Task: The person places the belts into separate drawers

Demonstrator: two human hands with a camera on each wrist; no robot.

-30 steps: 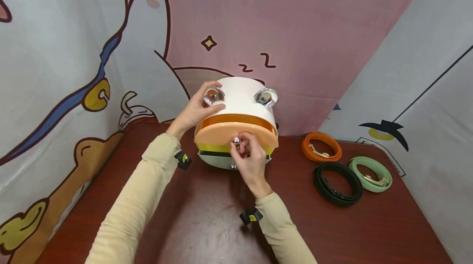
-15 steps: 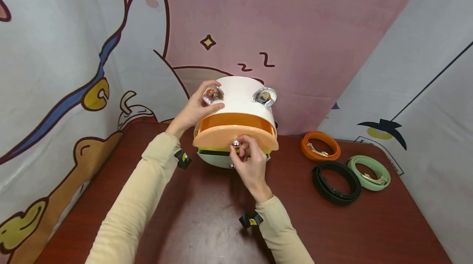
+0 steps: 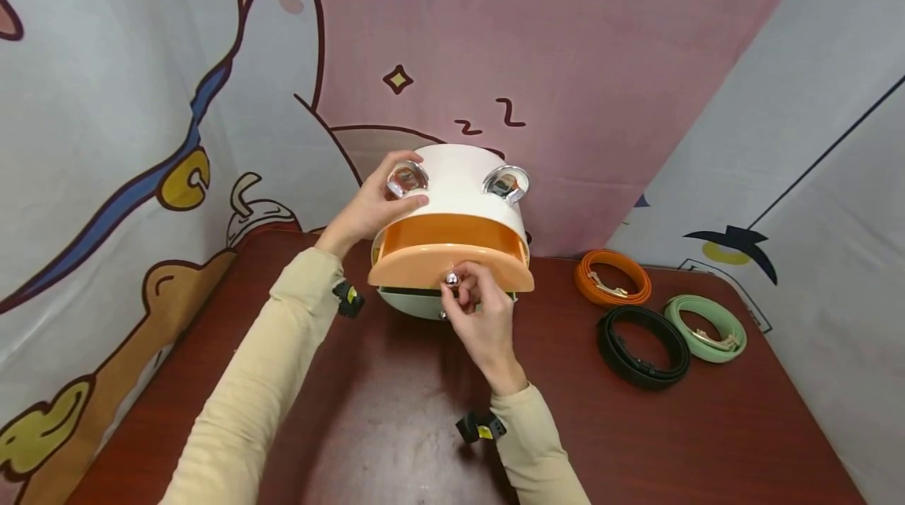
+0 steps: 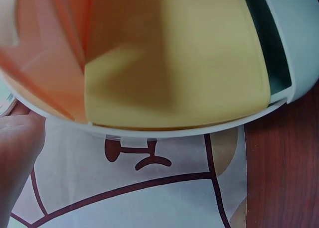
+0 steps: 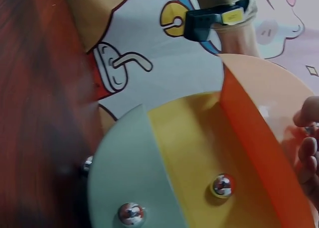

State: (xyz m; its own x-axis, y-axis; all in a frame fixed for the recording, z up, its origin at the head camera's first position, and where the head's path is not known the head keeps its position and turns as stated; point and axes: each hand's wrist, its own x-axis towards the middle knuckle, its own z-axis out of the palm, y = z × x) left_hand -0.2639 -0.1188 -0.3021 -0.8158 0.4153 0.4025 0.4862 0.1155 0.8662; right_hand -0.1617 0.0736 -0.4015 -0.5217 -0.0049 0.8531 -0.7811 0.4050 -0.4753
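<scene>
A rounded white drawer cabinet (image 3: 459,175) with two chrome domes on its top stands at the back of the table. My left hand (image 3: 371,205) holds its upper left side, thumb and fingers spread round the left chrome dome (image 3: 407,179). The orange drawer (image 3: 406,265) is pulled out, and my right hand (image 3: 484,322) pinches its round chrome knob (image 3: 451,279). Below it, the yellow drawer (image 5: 177,133) appears in the right wrist view. The green drawer (image 3: 412,303) at the bottom stands slightly out, its dark inside showing through a gap in the left wrist view.
Three coiled belts lie right of the cabinet: an orange one (image 3: 587,277), a black one (image 3: 610,352) and a light green one (image 3: 735,332). A printed cartoon cloth (image 3: 601,96) rises behind the dark red table (image 3: 396,426).
The orange drawer has slid further out toward me, its knob held by my right hand. It now covers the yellow drawer in the head view. My left hand stays on the cabinet.
</scene>
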